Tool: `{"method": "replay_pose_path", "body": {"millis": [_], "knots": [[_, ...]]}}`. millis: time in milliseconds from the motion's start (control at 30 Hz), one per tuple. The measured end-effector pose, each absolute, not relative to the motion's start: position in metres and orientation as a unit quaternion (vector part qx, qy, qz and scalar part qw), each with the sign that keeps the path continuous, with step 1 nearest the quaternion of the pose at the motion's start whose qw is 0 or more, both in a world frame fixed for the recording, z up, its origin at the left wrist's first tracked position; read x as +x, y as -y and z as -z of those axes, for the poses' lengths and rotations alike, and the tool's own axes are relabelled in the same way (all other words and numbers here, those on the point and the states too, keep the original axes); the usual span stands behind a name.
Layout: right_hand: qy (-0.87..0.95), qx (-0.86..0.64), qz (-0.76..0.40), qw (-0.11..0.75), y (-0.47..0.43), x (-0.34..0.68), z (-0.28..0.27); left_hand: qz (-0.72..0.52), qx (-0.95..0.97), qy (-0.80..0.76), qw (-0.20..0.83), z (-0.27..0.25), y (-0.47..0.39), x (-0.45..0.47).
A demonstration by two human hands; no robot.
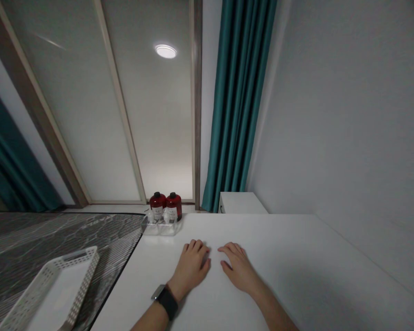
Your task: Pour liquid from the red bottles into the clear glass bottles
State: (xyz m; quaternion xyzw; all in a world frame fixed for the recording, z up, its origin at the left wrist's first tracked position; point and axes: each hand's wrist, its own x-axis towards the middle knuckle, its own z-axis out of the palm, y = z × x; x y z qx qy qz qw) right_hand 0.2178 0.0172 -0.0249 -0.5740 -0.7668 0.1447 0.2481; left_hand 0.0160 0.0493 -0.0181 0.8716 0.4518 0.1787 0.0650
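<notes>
The clear tray sits at the far left corner of the tabletop, so a bump could knock it off. The two red bottles there could tip if pushed. The tray's long side seems to run left to right; the bottles stand straight, black caps up. The left hand's fingers bend loosely, the right hand's spread a bit; both hold nothing.

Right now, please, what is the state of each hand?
Left hand: open, slightly curled, holding nothing.
Right hand: open, thumb apart, holding nothing.
</notes>
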Motion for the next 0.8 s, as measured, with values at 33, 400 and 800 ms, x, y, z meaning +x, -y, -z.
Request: {"method": "replay_pose_path", "body": {"millis": [33, 400, 800], "knots": [[0.767, -0.574, -0.144, 0.249, -0.0173, 0.2181, 0.0253, -0.178, 0.872, -0.452, 0.064, 0.0179, -0.0493, 0.0161], [0.774, -0.566, -0.138, 0.248, -0.0177, 0.2189, 0.0262, -0.174, 0.873, -0.451, 0.06, 0.0154, -0.0484, 0.0148], [0.78, -0.563, -0.136, 0.238, -0.0168, 0.2206, 0.0247, -0.189, 0.869, -0.451, 0.079, 0.0164, -0.0483, 0.0134]]}}
